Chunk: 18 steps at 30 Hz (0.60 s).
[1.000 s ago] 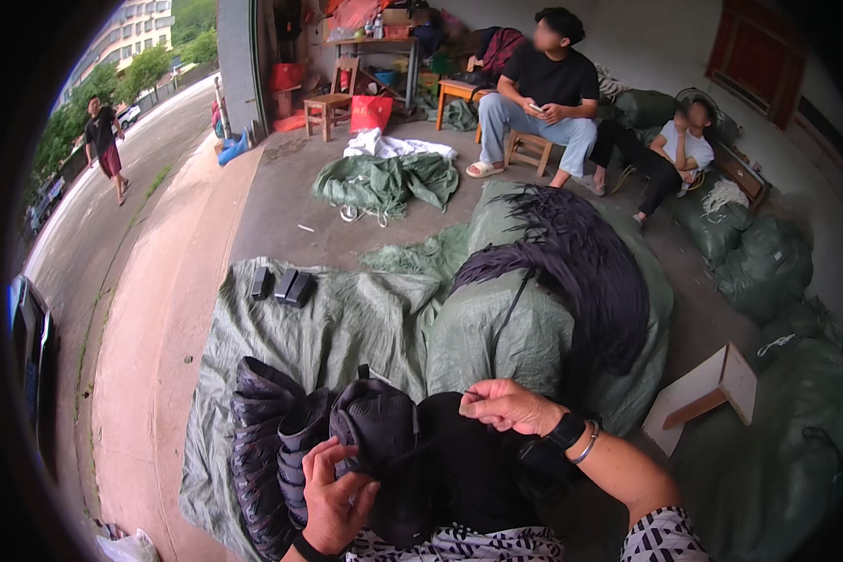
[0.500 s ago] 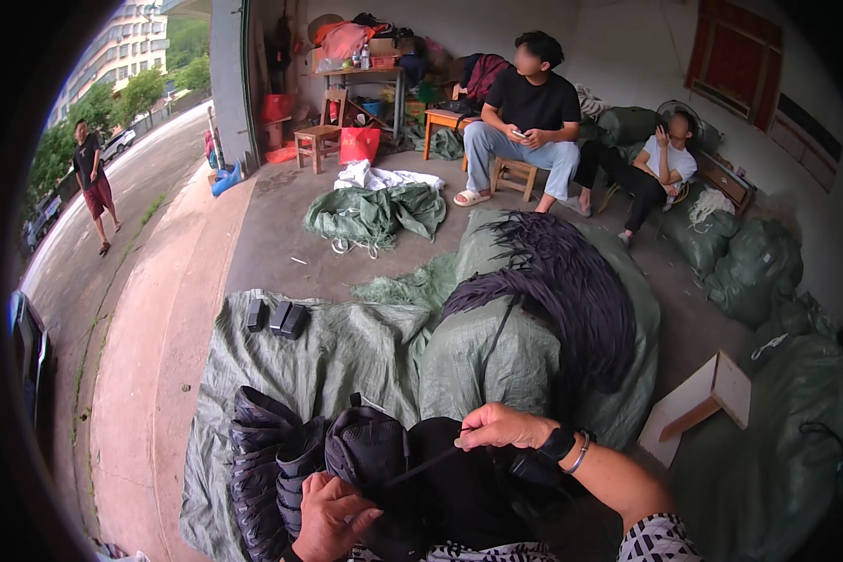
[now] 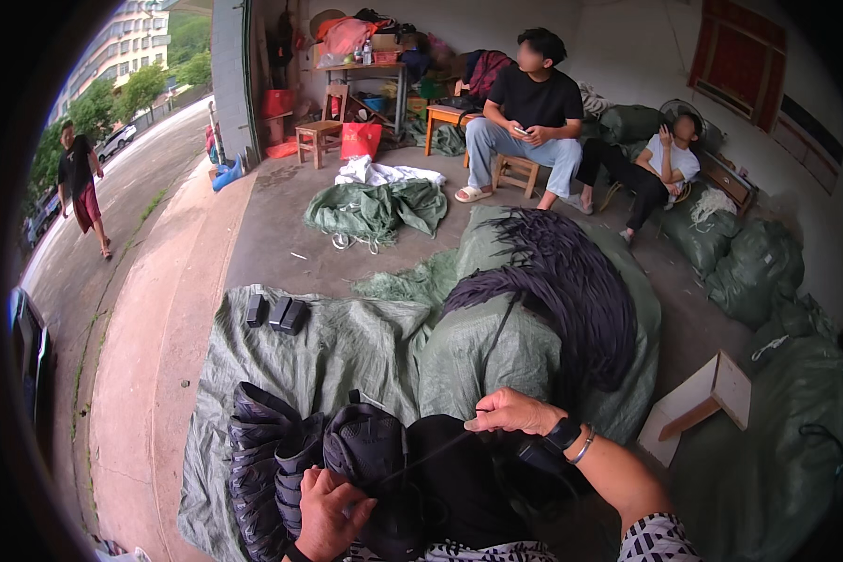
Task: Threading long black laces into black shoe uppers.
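Your right hand pinches a dark lace that runs toward a black shoe. Your left hand, apart from the right, is beside the shoe; grip unclear.

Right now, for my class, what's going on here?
The person's right hand pinches a dark cord that runs toward the left hand, which is beside a dark shoe. More dark footwear is packed to its left. Beyond, dark cords lie heaped over a green bundle, and a person in a black top sits behind.

Cord heap on sack, right of shoes.
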Motion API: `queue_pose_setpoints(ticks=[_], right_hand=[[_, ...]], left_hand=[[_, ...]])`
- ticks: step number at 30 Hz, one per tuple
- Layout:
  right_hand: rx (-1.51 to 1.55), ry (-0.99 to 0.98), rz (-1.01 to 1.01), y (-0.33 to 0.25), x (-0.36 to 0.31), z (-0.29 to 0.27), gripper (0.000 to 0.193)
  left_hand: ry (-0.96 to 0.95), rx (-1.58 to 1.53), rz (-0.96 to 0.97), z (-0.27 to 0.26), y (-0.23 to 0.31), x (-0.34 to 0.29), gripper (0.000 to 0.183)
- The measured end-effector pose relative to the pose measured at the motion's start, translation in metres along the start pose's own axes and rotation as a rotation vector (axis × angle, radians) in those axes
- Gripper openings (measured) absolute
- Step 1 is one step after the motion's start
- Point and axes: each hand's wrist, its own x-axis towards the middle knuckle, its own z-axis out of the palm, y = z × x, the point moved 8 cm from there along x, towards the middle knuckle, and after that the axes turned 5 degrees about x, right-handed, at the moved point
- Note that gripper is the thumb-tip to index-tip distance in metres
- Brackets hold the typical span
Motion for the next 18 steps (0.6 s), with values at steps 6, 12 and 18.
queue_pose_setpoints(ticks=[6,12,18], right_hand=[[-0.028,-0.030,-0.030,0.007,-0.006,0.002,0.042],[-0.056,-0.066,-0.109,-0.002,-0.010,0.010,0.042],[-0.192,0.275,-0.127,0.003,-0.019,-0.068,0.031]], left_hand=[[0.042,0.025,-0.021,0.001,0.007,0.002,0.018],[0.119,0.110,0.054,0.008,-0.014,-0.012,0.026],[0.105,0.042,-0.100,0.008,-0.025,-0.010,0.026]])
